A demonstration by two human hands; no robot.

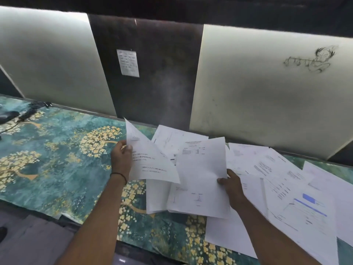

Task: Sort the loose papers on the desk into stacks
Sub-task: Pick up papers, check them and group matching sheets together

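The left hand [121, 157] is pinching a printed sheet [152, 163] above the counter [57, 150], and the right hand [232, 186] is gripping a second sheet [202, 165]. Loose papers [298, 188] are lying spread on the right. Sorting is probably only starting, and each held sheet is needing its own spot on the left.

**Papers half lifted, half spread**

I see a printed sheet [152, 163] raised and tilted at centre, with a second sheet [202, 163] raised just right of it, overlapping. A small pile [191, 203] lies beneath them. Loose white papers [286, 178] fan over the desk [57, 150] at right.
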